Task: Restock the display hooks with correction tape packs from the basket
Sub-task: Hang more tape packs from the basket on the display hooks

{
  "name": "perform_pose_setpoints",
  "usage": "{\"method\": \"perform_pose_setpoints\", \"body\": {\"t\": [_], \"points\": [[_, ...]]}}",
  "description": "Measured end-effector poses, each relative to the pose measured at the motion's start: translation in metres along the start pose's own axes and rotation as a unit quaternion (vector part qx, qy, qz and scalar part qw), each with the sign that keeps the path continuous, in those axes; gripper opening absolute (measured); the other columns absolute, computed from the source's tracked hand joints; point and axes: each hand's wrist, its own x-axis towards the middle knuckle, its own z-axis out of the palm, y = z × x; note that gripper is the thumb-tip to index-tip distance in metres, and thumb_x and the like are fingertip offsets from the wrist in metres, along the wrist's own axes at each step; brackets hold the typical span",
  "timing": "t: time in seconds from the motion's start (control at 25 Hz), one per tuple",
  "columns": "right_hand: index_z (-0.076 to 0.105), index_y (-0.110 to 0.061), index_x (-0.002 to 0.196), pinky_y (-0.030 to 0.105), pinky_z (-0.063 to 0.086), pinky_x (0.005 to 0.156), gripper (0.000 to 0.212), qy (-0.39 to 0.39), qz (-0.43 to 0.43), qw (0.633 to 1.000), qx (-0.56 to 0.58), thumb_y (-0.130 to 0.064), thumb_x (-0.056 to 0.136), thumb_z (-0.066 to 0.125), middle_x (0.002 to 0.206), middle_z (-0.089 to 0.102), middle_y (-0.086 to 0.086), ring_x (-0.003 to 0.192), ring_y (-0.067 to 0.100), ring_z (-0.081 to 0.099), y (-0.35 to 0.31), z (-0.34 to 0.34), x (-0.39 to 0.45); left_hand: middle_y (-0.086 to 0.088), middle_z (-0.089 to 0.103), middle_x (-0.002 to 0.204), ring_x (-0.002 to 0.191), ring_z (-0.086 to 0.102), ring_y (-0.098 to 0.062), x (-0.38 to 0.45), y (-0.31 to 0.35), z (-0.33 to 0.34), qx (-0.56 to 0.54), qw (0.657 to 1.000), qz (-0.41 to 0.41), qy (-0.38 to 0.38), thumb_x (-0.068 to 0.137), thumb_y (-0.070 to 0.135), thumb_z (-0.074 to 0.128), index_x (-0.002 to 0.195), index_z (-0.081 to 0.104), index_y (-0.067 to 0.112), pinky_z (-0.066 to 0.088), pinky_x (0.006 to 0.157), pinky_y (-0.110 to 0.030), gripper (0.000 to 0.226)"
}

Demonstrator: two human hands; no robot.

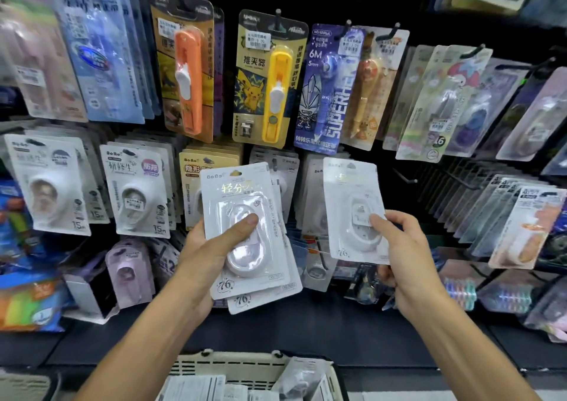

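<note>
My left hand grips a small stack of white correction tape packs, thumb across the top pack's blister. My right hand pinches a single white correction tape pack by its lower right side and holds it upright against the display, over the hanging white packs of the same kind. A bare black hook juts out just right of that pack. The cream basket sits at the bottom centre with more packs lying inside.
Rows of hanging stationery cover the wall: white tape packs at left, an orange clip pusher and a yellow one above, tape packs at right. A dark shelf ledge runs below the hooks.
</note>
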Motion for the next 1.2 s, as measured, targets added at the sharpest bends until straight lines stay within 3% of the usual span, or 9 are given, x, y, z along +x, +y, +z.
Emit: {"method": "perform_pose_setpoints", "body": {"t": [0.16,0.32,0.48,0.64,0.88,0.96,1.04,1.08,1.2], "points": [[0.063,-0.026,0.101,0.02,0.024,0.033,0.007,-0.033,0.001,0.999,-0.018,-0.031,0.095,0.064,0.083,0.071,0.002,0.034,0.01,0.034,0.001,-0.004,-0.003,-0.006,0.08,0.106,0.093,0.078,-0.028,0.0,0.002,-0.001,0.002,1.0,0.001,0.007,0.05,0.043,0.096,0.111,0.074,0.027,0.063,0.072,-0.041,0.067],[0.064,-0.023,0.1,0.017,0.028,0.031,0.006,-0.023,-0.011,1.0,-0.006,-0.024,0.094,0.066,0.087,0.072,0.003,0.032,0.001,0.043,0.005,0.0,-0.006,-0.005,0.079,0.107,0.094,0.078,-0.027,0.0,0.004,0.001,0.007,1.0,0.004,0.007,0.052,0.04,0.097,0.117,0.071,0.025,0.063,0.073,-0.041,0.072],[0.066,-0.025,0.1,0.014,0.031,0.035,0.009,0.037,-0.039,0.998,0.012,-0.023,0.091,0.069,0.09,0.072,0.002,0.041,-0.001,0.05,0.007,0.002,-0.004,-0.005,0.08,0.103,0.088,0.079,-0.027,-0.001,0.005,0.0,0.004,1.0,0.009,0.02,0.051,0.041,0.092,0.112,0.072,0.026,0.064,0.068,-0.042,0.066],[0.061,-0.033,0.109,0.027,0.035,0.051,0.022,0.046,-0.045,0.998,0.024,-0.029,0.089,0.071,0.089,0.071,-0.01,0.063,0.011,0.058,0.01,0.005,-0.008,-0.006,0.08,0.105,0.091,0.078,-0.028,0.001,0.006,-0.003,0.004,1.0,0.014,0.027,0.057,0.036,0.094,0.118,0.07,0.024,0.062,0.077,-0.046,0.067],[0.057,-0.034,0.113,0.03,0.037,0.053,0.029,0.04,-0.015,0.999,0.018,-0.033,0.087,0.07,0.104,0.069,0.0,0.073,0.019,0.058,0.016,0.007,-0.005,-0.005,0.08,0.104,0.092,0.078,-0.027,0.0,0.003,0.001,0.017,0.999,0.022,0.023,0.05,0.04,0.091,0.112,0.073,0.026,0.059,0.086,-0.046,0.066],[0.045,-0.036,0.126,0.032,0.051,0.054,0.047,0.007,0.002,1.0,0.008,-0.026,0.089,0.072,0.11,0.062,-0.006,0.079,0.018,0.065,0.019,0.01,-0.006,-0.004,0.08,0.104,0.091,0.078,-0.026,-0.001,0.003,0.002,0.018,0.999,0.02,0.022,0.05,0.04,0.089,0.111,0.073,0.027,0.06,0.082,-0.043,0.064],[0.039,-0.039,0.135,0.043,0.059,0.081,0.059,-0.026,0.005,1.0,-0.013,-0.025,0.089,0.073,0.119,0.058,-0.011,0.101,0.019,0.066,0.021,0.015,-0.01,-0.003,0.08,0.103,0.09,0.078,-0.025,-0.002,0.002,0.004,0.021,0.999,0.02,0.022,0.05,0.041,0.089,0.111,0.073,0.027,0.061,0.079,-0.041,0.065],[0.044,-0.036,0.133,0.043,0.056,0.089,0.053,-0.05,-0.016,0.998,-0.026,-0.029,0.089,0.074,0.119,0.061,-0.011,0.104,0.017,0.066,0.023,0.018,-0.013,-0.002,0.081,0.102,0.089,0.078,-0.024,-0.004,0.001,0.006,0.023,0.999,0.023,0.025,0.048,0.042,0.089,0.111,0.073,0.027,0.061,0.078,-0.041,0.067],[0.064,-0.038,0.114,0.026,0.055,0.077,0.04,-0.24,-0.067,0.967,-0.055,-0.049,0.078,0.079,0.098,0.073,-0.012,0.087,0.003,0.069,0.023,0.034,-0.032,0.002,0.08,0.101,0.091,0.078,-0.019,-0.011,-0.008,0.017,0.072,0.997,0.04,0.004,0.049,0.044,0.093,0.115,0.069,0.028,0.06,0.076,-0.036,0.072]]}}
